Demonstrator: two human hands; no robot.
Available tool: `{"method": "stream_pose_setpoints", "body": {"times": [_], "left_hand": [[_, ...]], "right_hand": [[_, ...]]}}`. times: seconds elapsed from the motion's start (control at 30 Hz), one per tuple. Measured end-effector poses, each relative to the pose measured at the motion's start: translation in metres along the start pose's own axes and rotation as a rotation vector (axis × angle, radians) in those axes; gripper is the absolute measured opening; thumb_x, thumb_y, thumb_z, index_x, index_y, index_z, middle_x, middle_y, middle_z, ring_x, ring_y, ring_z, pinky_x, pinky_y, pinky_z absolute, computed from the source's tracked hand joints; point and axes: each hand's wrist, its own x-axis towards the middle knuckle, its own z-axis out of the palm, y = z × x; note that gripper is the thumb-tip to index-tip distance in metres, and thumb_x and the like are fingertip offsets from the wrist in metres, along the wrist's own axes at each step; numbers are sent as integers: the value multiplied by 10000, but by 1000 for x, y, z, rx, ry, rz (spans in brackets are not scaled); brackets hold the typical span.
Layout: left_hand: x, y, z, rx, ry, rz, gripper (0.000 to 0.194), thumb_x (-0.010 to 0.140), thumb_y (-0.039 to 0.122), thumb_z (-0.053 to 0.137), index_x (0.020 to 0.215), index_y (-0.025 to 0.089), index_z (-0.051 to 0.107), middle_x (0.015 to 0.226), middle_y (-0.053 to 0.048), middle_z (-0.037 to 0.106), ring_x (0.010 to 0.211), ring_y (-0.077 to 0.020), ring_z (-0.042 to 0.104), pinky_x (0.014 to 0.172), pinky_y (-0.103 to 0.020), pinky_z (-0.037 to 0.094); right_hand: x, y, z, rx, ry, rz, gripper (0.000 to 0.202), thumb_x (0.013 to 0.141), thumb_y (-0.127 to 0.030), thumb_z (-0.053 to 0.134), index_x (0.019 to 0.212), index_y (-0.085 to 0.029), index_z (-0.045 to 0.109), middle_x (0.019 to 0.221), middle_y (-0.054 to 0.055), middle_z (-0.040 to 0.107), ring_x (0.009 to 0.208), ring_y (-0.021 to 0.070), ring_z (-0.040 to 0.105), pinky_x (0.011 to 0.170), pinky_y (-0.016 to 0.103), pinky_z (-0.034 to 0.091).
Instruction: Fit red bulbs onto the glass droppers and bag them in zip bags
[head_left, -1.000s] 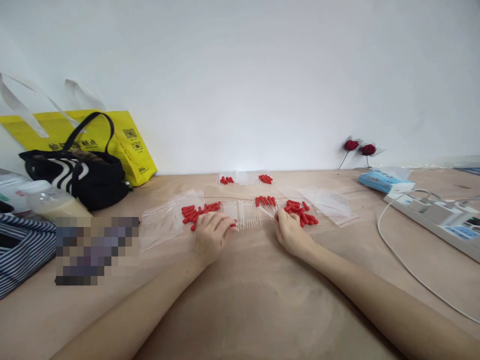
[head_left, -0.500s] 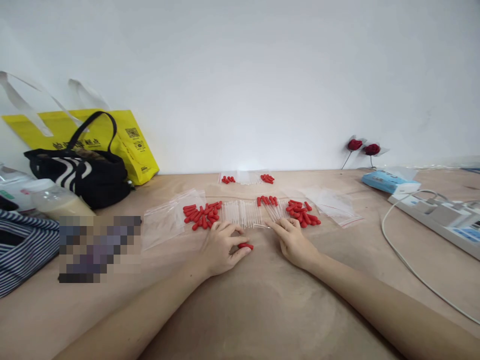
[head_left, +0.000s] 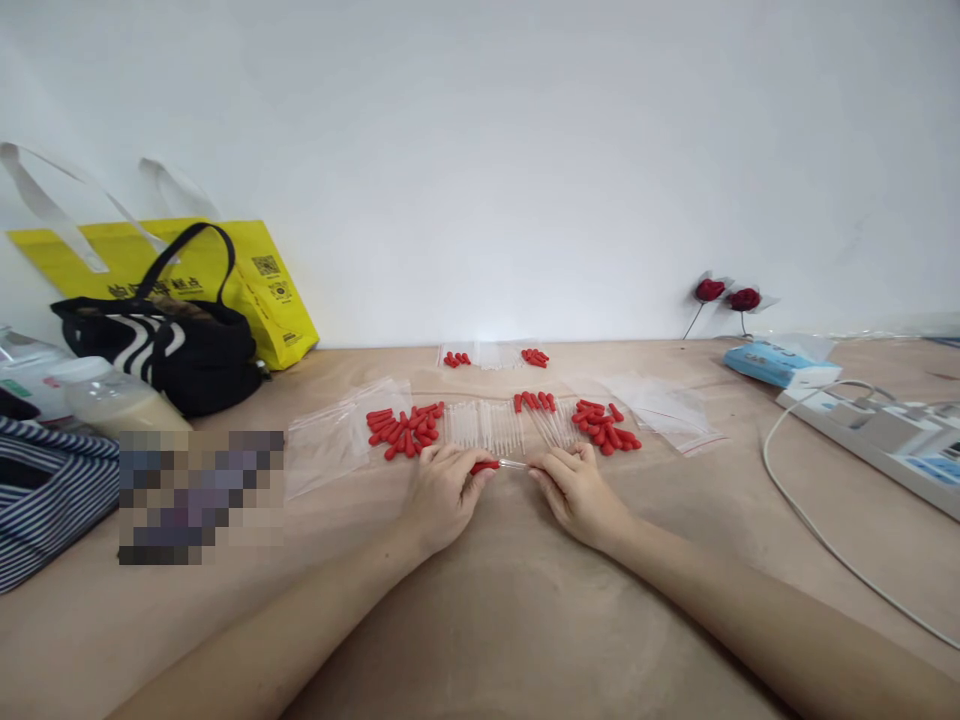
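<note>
My left hand (head_left: 444,500) pinches a red rubber bulb (head_left: 485,466) between thumb and fingers. A thin clear glass dropper tube (head_left: 514,464) lies level between my hands, its left end at the bulb's mouth. Its other end is in the closed fingers of my right hand (head_left: 583,497). I cannot tell how far the tube sits inside the bulb. Just beyond my hands is a row of loose glass tubes (head_left: 484,425). Several droppers with red bulbs (head_left: 534,402) on their ends lie beside it. Loose red bulbs form a left pile (head_left: 405,430) and a right pile (head_left: 606,428).
Clear plastic bags lie at left (head_left: 330,435) and right (head_left: 660,405). Farther back, another bag (head_left: 491,354) has red bulbs near both ends. A black bag (head_left: 195,370), yellow bag (head_left: 289,310) and bottle (head_left: 120,400) stand left; a tissue pack (head_left: 780,362) and power strip (head_left: 885,440) lie right.
My left hand has raised the bulb up and away from me, turning it toward the right. My right hand has drawn a glass tube away from the row, and tube and bulb now meet.
</note>
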Motion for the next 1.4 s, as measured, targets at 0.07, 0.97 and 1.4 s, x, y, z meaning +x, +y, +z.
{"method": "stream_pose_setpoints", "body": {"times": [0.07,0.97,1.4], "left_hand": [[0,0,1,-16,7,-9,161,865,264,418,857,203,566,826,3,647,785,-159,545,744,-326,303],[-5,9,-5,154,190,371,155,839,147,451,816,212,591,711,41,681,760,-131,608,1009,-431,186],[-3,13,-1,133,270,411,156,848,175,437,782,180,578,676,34,660,705,-120,598,1014,-452,168]], "right_hand": [[0,-1,0,6,-11,-4,214,884,-182,341,893,-170,554,741,23,606,671,121,505,725,290,282],[-2,11,-12,-387,145,-586,251,871,-88,351,1003,-133,559,696,-6,618,601,90,510,733,320,293],[3,1,-8,-393,293,-625,197,846,-80,393,923,-92,574,637,-11,598,541,69,462,665,288,303]]}}
